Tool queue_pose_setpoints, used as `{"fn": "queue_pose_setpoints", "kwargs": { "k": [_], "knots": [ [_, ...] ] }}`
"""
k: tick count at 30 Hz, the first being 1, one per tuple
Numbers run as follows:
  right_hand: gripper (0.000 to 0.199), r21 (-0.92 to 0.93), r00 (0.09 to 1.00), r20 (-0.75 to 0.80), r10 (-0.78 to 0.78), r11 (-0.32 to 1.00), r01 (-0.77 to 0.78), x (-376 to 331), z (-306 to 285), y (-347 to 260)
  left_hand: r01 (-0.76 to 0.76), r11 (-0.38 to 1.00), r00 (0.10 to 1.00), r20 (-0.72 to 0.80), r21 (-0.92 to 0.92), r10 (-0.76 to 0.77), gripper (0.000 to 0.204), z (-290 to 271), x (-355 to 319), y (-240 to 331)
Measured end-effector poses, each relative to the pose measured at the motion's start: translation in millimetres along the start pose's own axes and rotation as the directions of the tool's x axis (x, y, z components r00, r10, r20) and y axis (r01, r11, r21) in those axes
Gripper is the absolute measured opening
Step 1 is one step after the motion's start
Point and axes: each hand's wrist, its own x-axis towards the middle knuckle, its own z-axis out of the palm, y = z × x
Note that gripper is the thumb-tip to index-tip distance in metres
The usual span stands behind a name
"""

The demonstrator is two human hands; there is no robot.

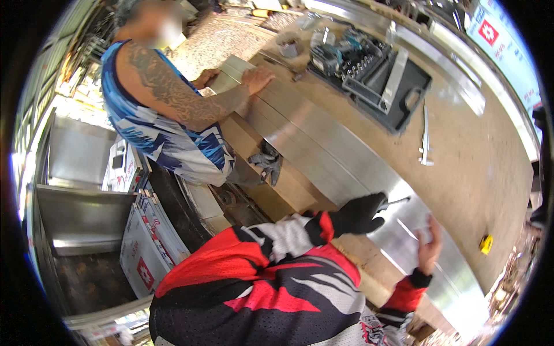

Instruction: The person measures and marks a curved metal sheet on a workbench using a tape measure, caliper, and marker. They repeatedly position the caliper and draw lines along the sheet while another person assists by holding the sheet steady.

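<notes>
It was a metal workshop: steel sheets [323,144] lay on a long counter [473,173] beside an open tool case [375,75], with sheet-metal bins [81,213] nearby.

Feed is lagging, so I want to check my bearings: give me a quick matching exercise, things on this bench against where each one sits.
Things:
1. left hand
2. right hand
3. tool case
4. yellow object

Places:
A. open, at the far end of the wooden bench
B. bare, flat on the near end of the long metal sheet
C. alone on the bench by its right edge
D. in a black glove, holding a thin metal tool on the sheet

Pairs: 1-D, 2-B, 3-A, 4-C
</notes>
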Motion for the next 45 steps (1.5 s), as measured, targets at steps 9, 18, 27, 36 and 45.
{"fn": "queue_pose_setpoints", "kwargs": {
  "k": [9,18,27,36,45],
  "knots": [
    [0.05,0.763,0.977,0.149,-0.154,0.646,-0.014,34.6,121.7,-157.6,0.131,0.991,0.984,0.123,0.025,-0.133,0.058,-67.9,-33.1,23.4],
    [0.031,0.655,0.964,0.023,0.266,0.724,-0.216,80.1,121.0,-152.3,0.078,0.996,0.995,-0.068,0.031,-0.076,0.053,-205.5,-7.2,-86.9],
    [0.012,0.099,0.999,-0.044,-0.023,0.995,0.028,126.0,200.7,-250.8,0.084,0.974,0.887,-0.43,-0.212,-0.17,0.048,-337.8,60.1,-165.0],
    [0.011,0.178,0.998,0.057,-0.001,0.984,-0.01,126.8,235.6,-267.1,0.248,0.941,0.826,-0.458,-0.229,-0.329,0.049,-350.3,-7.3,-158.0],
    [0.018,0.246,0.925,0.057,-0.375,0.904,0.351,205.0,276.2,-326.7,0.267,0.928,0.623,-0.688,-0.259,-0.372,0.045,-470.6,-36.8,-184.6]
  ]
}}
